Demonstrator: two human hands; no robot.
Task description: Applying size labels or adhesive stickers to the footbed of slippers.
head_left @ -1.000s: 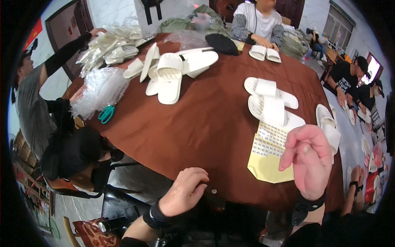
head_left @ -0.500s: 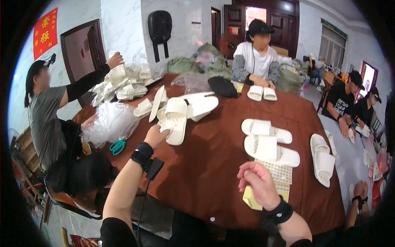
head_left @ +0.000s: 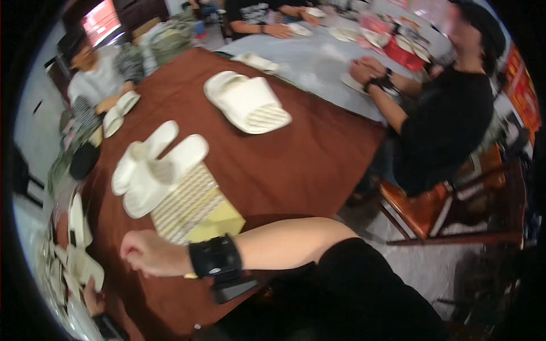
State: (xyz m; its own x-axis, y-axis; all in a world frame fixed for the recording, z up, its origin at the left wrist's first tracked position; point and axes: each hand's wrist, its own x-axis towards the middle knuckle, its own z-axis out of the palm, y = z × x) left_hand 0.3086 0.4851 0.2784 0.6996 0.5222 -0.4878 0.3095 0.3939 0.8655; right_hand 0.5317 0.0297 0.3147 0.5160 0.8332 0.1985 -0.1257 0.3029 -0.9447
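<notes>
- two white slippers point(head_left: 156, 165) beside the yellow sheet point(head_left: 196, 210)
- two white slippers stacked mid tabletop point(head_left: 247, 102)
- one yellow sheet
- one wooden chair point(head_left: 432, 207)
- one black wristband point(head_left: 215, 257)

This place looks like a small workshop for hand work on footwear. Several people sit on wooden chairs point(head_left: 432, 207) around a big table with a brown cloth point(head_left: 296, 165). Many white foam slippers point(head_left: 247, 102) lie on it, in the centre and at the left, and a second table with a grey cloth point(head_left: 318, 62) at the top holds more.
</notes>
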